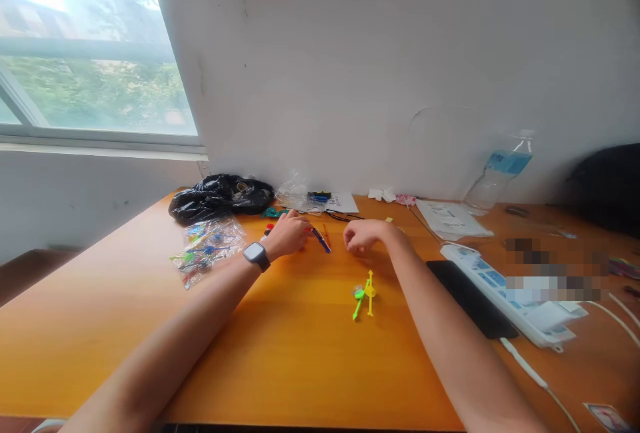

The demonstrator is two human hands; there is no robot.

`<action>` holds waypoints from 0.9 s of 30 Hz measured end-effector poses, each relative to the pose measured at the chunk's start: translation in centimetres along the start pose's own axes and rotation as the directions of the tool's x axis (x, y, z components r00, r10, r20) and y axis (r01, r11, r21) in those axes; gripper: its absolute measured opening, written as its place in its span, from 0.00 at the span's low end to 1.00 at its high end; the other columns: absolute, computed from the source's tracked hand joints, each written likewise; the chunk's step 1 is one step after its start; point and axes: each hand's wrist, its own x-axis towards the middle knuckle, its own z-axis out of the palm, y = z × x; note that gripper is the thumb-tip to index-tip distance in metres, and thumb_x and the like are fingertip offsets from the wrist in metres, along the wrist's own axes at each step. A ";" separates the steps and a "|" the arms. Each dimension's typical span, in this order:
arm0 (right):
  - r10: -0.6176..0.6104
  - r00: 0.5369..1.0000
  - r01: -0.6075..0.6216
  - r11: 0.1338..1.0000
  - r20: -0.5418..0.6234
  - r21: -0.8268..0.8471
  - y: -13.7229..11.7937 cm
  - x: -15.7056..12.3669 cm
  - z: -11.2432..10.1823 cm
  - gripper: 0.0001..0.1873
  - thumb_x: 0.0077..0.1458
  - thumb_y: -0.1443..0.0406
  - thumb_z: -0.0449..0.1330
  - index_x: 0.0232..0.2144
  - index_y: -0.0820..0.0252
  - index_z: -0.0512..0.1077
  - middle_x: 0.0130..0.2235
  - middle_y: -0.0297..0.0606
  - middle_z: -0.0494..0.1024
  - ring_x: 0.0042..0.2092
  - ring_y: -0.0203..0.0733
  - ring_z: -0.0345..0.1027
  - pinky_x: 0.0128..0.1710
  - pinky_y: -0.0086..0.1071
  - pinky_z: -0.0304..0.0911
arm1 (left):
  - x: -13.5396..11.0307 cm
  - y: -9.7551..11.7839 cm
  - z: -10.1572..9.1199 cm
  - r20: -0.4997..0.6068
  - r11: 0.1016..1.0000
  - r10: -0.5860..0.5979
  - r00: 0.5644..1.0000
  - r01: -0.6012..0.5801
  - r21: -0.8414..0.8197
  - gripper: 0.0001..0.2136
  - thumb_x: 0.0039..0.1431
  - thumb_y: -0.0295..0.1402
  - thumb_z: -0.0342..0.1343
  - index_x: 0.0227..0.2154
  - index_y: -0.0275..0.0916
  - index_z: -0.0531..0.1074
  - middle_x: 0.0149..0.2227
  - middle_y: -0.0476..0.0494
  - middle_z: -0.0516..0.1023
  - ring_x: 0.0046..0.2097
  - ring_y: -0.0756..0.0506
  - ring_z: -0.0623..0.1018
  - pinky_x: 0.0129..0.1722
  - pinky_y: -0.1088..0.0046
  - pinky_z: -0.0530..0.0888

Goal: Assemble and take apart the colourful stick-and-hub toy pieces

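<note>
My left hand, with a dark watch on the wrist, rests on the orange table with its fingers curled next to a small blue and red stick piece. Whether it grips anything I cannot make out. My right hand lies a little to the right, fingers curled under, with nothing visible in it. Nearer to me lie yellow and green plastic stick pieces, apart from both hands.
A clear bag of coloured plastic parts lies left of my left arm. A black plastic bag, leaflets and a water bottle sit by the wall. A black phone and a white power strip lie to the right.
</note>
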 end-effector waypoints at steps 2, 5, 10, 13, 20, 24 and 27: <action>0.049 0.986 -0.049 0.999 0.162 -0.006 0.5 -1.1 -0.6 0.12 0.39 0.64 0.73 0.31 0.59 0.80 0.34 0.39 0.83 0.36 0.44 0.78 0.33 0.30 0.67 | 0.1 0.5 -0.5 -0.011 1.000 0.004 1.000 -0.004 -0.011 0.09 0.66 0.27 0.55 0.36 0.41 0.81 0.41 0.39 0.82 0.48 0.37 0.73 0.48 0.62 0.68; 0.082 0.945 -0.096 0.995 0.316 0.032 1.1 -1.7 -0.9 0.20 0.38 0.58 0.75 0.34 0.60 0.79 0.36 0.39 0.83 0.37 0.42 0.78 0.35 0.29 0.68 | 0.3 2.3 -1.8 0.003 0.984 0.081 0.997 -0.080 -0.157 0.07 0.66 0.30 0.57 0.41 0.41 0.81 0.42 0.41 0.82 0.46 0.40 0.77 0.50 0.64 0.70; 0.122 0.974 -0.135 0.989 0.192 0.058 1.9 -0.8 -0.7 0.23 0.41 0.52 0.75 0.35 0.61 0.76 0.34 0.38 0.82 0.36 0.42 0.79 0.33 0.28 0.67 | 0.1 7.5 -3.4 0.240 0.843 0.337 0.910 -0.178 -0.507 0.14 0.62 0.40 0.65 0.48 0.42 0.80 0.46 0.44 0.84 0.43 0.44 0.82 0.41 0.72 0.75; 0.097 0.977 -0.116 0.989 0.188 0.093 1.8 -0.6 -0.5 0.21 0.42 0.54 0.75 0.33 0.61 0.76 0.33 0.39 0.82 0.34 0.41 0.79 0.31 0.29 0.66 | -0.6 10.3 -3.1 0.247 0.799 0.413 0.877 -0.219 -0.560 0.13 0.61 0.41 0.66 0.47 0.44 0.79 0.44 0.43 0.84 0.42 0.42 0.83 0.39 0.70 0.75; 0.032 0.990 -0.052 0.987 0.136 0.151 1.7 -0.6 0.0 0.12 0.43 0.61 0.74 0.29 0.61 0.78 0.30 0.41 0.82 0.30 0.42 0.77 0.29 0.30 0.67 | -1.2 11.4 -2.1 0.204 0.747 0.440 0.875 -0.229 -0.624 0.03 0.60 0.28 0.65 0.36 0.43 0.79 0.34 0.44 0.83 0.34 0.42 0.81 0.35 0.68 0.75; -0.121 0.992 0.110 0.973 0.040 0.200 1.6 -0.4 -0.2 0.10 0.47 0.65 0.68 0.35 0.60 0.79 0.34 0.40 0.82 0.35 0.43 0.77 0.33 0.31 0.68 | -0.1 8.9 -3.8 0.213 0.754 0.352 0.911 -0.142 -0.641 0.04 0.60 0.33 0.66 0.37 0.39 0.80 0.34 0.43 0.84 0.36 0.42 0.83 0.34 0.70 0.76; -0.353 0.902 0.414 0.871 -0.248 0.266 0.3 -0.6 -0.5 0.11 0.52 0.67 0.63 0.40 0.59 0.78 0.39 0.40 0.81 0.41 0.42 0.76 0.39 0.32 0.69 | 0.8 6.5 -5.5 0.158 0.658 0.168 0.973 0.008 -0.753 0.09 0.62 0.35 0.65 0.42 0.37 0.80 0.37 0.41 0.85 0.38 0.43 0.84 0.34 0.72 0.77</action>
